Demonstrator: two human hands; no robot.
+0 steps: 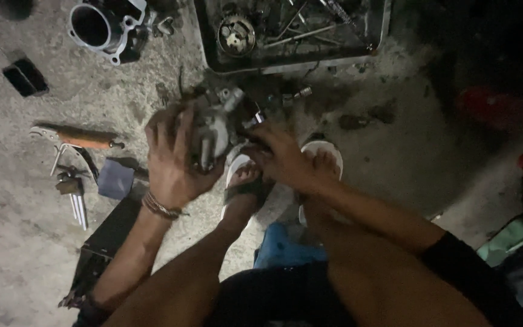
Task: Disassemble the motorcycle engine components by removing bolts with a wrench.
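concrete floor (19, 242): engine cylinder (101, 27), parts tray (382, 30), hex keys (75, 200), orange-handled tool (86, 140).

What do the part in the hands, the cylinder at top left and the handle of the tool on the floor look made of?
The engine part, gripped by the left hand and touched by the right hand, looks like dull grey cast metal, grimy. The cylinder seems bright cast aluminium with a smooth bore. The tool handle looks like orange-brown wood or plastic; too dim to say.
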